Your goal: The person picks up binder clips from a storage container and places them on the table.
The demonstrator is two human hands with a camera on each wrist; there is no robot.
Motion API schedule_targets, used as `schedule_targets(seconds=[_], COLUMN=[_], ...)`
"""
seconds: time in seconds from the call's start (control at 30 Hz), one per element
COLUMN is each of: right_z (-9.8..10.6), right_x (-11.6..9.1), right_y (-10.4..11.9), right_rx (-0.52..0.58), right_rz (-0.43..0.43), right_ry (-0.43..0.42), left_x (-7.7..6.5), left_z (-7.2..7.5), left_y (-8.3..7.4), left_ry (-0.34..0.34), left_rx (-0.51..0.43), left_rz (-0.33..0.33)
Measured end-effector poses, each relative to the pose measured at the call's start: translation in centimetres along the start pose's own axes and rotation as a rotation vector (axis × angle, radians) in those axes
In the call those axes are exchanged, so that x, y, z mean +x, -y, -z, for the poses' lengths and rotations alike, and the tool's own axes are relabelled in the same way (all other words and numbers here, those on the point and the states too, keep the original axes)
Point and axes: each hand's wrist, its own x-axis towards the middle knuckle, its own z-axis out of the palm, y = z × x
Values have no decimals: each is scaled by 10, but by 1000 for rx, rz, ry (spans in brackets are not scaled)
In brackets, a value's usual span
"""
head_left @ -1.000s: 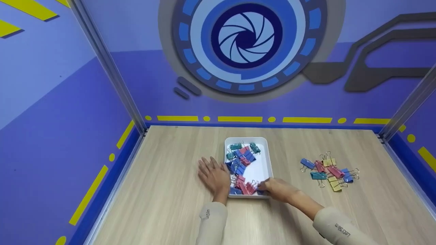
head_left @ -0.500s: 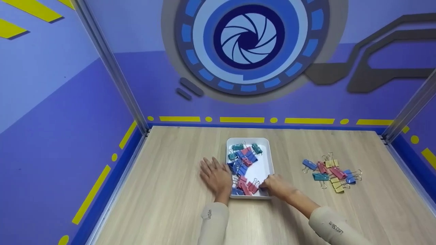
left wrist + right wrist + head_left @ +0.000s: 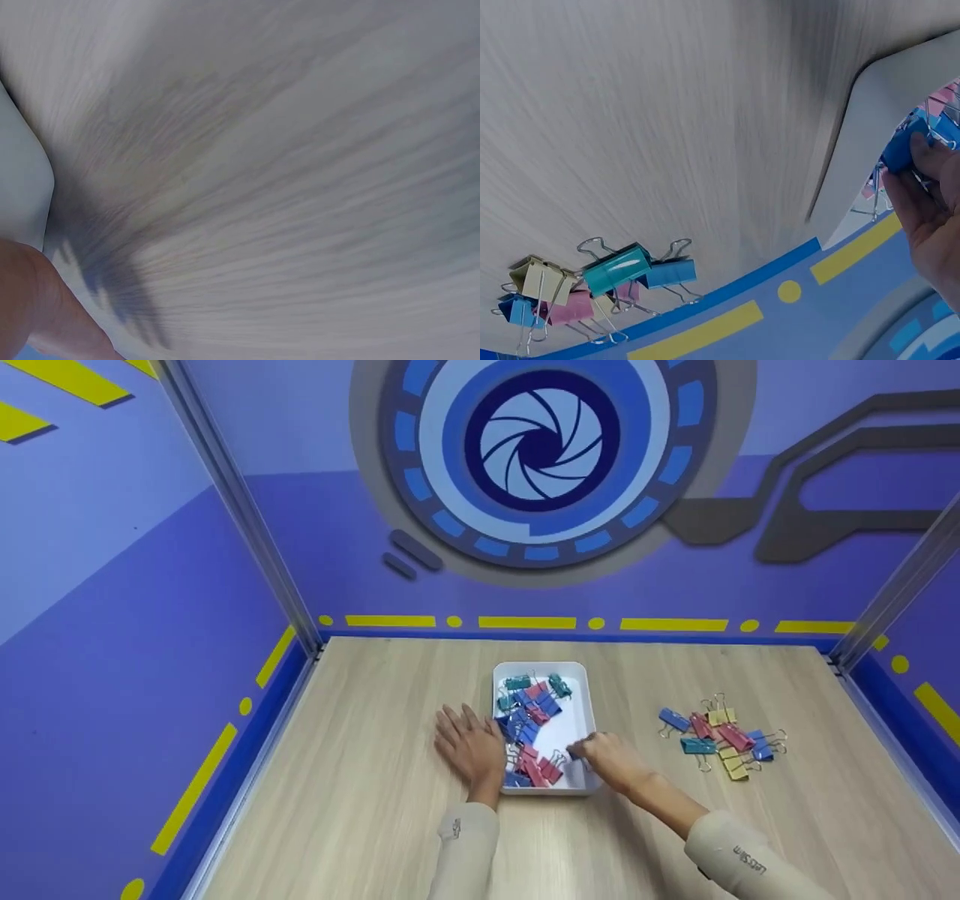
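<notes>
A white tray [image 3: 570, 720] on the table holds several binder clips in blue, red and green, mostly along its left side. My left hand [image 3: 474, 748] rests spread beside the tray's left wall, thumb side against it; its edge shows at the corner of the left wrist view. Over the tray's near right corner, my right hand [image 3: 611, 761] pinches a blue binder clip [image 3: 900, 148] between thumb and fingers. Close to that clip, a red binder clip [image 3: 550, 769] lies in the tray with its wire handles up.
To the right on the wooden table [image 3: 360, 810] lies a loose pile of binder clips, among them a green clip [image 3: 698, 745] and a yellow clip [image 3: 733, 763]. Blue panel walls [image 3: 300, 547] with metal corner posts enclose the table.
My right hand has risen slightly and moved away from the tray's near edge, with the blue binder clip in its fingers. The left hand stays in place beside the tray.
</notes>
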Motion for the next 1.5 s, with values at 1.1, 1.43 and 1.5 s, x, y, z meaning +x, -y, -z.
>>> schedule_targets(seconds=[1.1, 1.43, 1.5], right_z=[26, 25, 27], right_x=[-131, -155, -156], right_y=[-57, -78, -82], right_rx=[-99, -183, -184], right_rz=[-503, -508, -523], right_ry=[64, 36, 33], left_x=[9, 3, 2], left_z=[6, 0, 0], left_y=[13, 7, 6], left_ry=[-10, -11, -13], left_rx=[-37, -34, -32], left_rz=[12, 7, 4])
